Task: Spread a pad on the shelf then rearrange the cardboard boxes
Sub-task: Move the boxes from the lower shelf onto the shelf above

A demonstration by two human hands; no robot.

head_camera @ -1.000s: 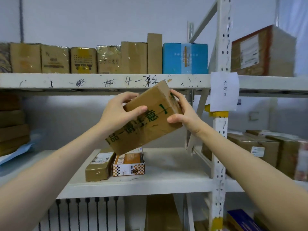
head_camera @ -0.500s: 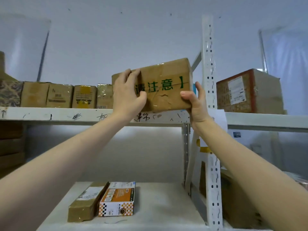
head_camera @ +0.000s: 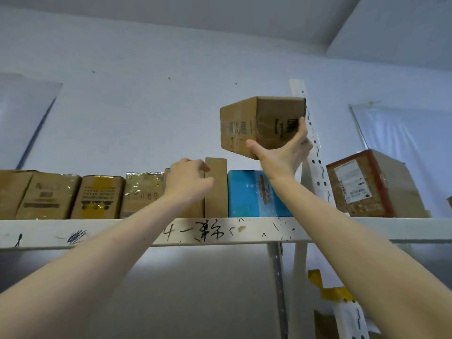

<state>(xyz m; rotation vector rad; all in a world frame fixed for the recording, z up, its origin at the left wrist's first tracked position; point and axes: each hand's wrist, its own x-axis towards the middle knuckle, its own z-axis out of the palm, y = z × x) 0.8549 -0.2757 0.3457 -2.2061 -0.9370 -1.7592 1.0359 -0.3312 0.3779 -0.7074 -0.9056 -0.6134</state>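
Right grip [head_camera: 281, 155] pinched taped box [head_camera: 242, 123] at its bottom corner; seemed light, stiff. Left grip [head_camera: 188, 182] curled over shelved box [head_camera: 195, 209].

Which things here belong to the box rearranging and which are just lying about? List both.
Job: lifted cardboard box, held by right hand; left hand at the row of boxes; upper shelf.
Lying about: large labelled box on the neighbouring shelf; yellow tape on the upright.
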